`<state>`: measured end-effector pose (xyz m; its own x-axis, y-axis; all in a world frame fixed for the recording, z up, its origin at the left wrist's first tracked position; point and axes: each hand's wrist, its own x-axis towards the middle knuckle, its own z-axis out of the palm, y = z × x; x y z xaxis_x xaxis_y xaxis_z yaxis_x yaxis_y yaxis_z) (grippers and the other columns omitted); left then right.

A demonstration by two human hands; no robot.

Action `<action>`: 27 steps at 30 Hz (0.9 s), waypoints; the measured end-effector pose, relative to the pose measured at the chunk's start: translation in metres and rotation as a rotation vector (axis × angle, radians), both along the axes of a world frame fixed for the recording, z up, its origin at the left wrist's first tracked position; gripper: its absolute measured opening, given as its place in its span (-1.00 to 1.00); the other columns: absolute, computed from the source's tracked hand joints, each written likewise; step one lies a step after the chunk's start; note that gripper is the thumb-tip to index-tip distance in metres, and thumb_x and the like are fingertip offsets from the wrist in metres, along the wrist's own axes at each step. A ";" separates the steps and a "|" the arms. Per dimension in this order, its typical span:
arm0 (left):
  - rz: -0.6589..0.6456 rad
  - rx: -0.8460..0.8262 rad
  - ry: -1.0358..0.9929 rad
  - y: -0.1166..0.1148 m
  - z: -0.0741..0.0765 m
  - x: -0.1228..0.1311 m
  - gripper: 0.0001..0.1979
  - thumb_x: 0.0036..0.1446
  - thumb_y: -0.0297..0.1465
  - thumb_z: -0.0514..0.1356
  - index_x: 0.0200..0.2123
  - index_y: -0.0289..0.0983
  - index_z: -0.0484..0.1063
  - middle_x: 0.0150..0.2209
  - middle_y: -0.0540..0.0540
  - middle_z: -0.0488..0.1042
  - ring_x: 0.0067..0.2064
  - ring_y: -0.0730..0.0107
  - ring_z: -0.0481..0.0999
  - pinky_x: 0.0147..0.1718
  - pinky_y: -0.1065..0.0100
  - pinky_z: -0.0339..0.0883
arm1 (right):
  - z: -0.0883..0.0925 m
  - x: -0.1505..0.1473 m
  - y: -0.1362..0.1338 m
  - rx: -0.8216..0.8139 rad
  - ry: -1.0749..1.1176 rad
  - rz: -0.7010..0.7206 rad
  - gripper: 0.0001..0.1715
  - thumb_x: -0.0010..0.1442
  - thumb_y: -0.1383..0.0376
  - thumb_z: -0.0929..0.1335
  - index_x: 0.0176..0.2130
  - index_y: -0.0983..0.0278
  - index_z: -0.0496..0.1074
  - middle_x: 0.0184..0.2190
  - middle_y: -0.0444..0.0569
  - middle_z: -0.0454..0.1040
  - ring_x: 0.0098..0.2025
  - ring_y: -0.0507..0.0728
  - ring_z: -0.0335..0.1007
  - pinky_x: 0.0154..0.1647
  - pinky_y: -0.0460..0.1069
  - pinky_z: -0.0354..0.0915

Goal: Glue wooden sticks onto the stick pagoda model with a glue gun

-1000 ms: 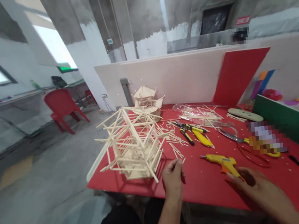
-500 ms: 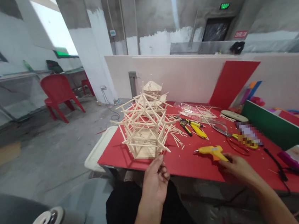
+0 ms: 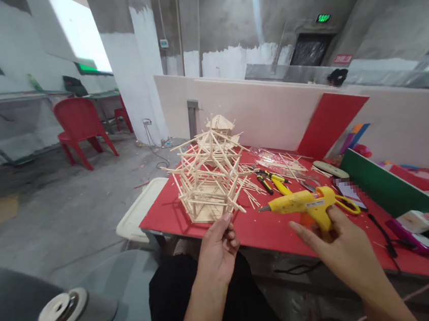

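Note:
My right hand [image 3: 344, 244] grips the handle of a yellow hot glue gun [image 3: 303, 202], raised above the red tabletop. Its metal nozzle points left toward a wooden stick model [image 3: 207, 202], an open pavilion-like frame with a flat base. My left hand [image 3: 218, 247] is closed in a pinch at the table's front edge, its fingertips near the model's lower right corner. Whatever those fingers hold, if anything, is too small to make out. Behind the frame stands a second stick model with a covered conical roof [image 3: 221, 123].
Loose sticks [image 3: 254, 194], yellow-and-black pliers [image 3: 266, 183] and a plastic bag lie on the red table [image 3: 165, 206]. At right are a green board [image 3: 390, 198] and a white plug block [image 3: 416, 222] with a pink cord. A canister [image 3: 88, 311] stands at lower left.
My right hand has lifted the glue gun off the table, bringing it closer and slightly left. My left hand stays pinched near the model. The view has shifted slightly.

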<state>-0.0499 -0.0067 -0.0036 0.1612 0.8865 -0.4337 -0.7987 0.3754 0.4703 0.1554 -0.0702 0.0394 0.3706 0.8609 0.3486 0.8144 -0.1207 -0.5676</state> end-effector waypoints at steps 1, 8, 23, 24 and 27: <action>0.003 0.018 0.011 -0.002 0.002 0.000 -0.80 -0.13 -0.46 0.37 -0.43 -0.39 0.42 -0.57 0.04 0.34 -0.60 0.68 0.24 -0.68 0.60 0.10 | 0.005 -0.008 0.001 0.015 -0.074 -0.017 -0.53 -0.06 -0.11 0.38 -0.42 0.19 0.26 -0.62 -0.17 0.34 -0.60 0.03 0.25 -0.57 -0.09 0.17; 0.027 0.078 0.133 -0.004 0.004 -0.003 -0.71 -0.23 -0.38 0.42 -0.41 -0.38 0.46 -0.59 0.05 0.34 -0.60 0.66 0.25 -0.68 0.58 0.11 | 0.009 -0.037 0.015 0.256 -0.474 -0.080 -0.55 0.04 -0.09 0.32 -0.48 0.22 0.23 -0.66 -0.22 0.27 -0.64 0.00 0.22 -0.59 -0.11 0.00; -0.027 0.051 0.214 0.016 -0.007 0.002 -0.69 -0.31 -0.32 0.44 -0.48 -0.35 0.48 -0.62 0.09 0.32 -0.62 0.65 0.23 -0.67 0.55 0.03 | 0.086 -0.055 0.067 0.347 -1.159 0.353 -0.80 0.12 0.22 0.25 -0.29 0.24 0.40 -0.45 -0.12 0.41 -0.55 -0.02 0.13 -0.55 -0.04 -0.31; -0.033 0.057 0.220 0.017 -0.008 0.002 -0.69 -0.31 -0.31 0.44 -0.48 -0.35 0.48 -0.62 0.08 0.32 -0.62 0.65 0.23 -0.67 0.54 0.02 | 0.088 -0.057 0.068 0.332 -1.178 0.369 -0.82 0.13 0.23 0.24 -0.30 0.23 0.39 -0.45 -0.12 0.41 -0.56 -0.02 0.13 -0.55 -0.03 -0.33; -0.044 0.081 0.231 0.019 -0.008 0.000 -0.70 -0.30 -0.30 0.43 -0.48 -0.35 0.49 -0.63 0.08 0.31 -0.62 0.64 0.22 -0.67 0.53 0.01 | 0.095 -0.062 0.072 0.281 -1.223 0.412 -0.86 0.13 0.29 0.24 -0.32 0.23 0.37 -0.43 -0.10 0.41 -0.57 -0.01 0.11 -0.55 -0.02 -0.32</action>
<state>-0.0494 0.0120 -0.0117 0.1049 0.9143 -0.3911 -0.6501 0.3607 0.6688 0.0938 0.0017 0.1344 -0.5789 0.6781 0.4528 0.7643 0.2579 0.5910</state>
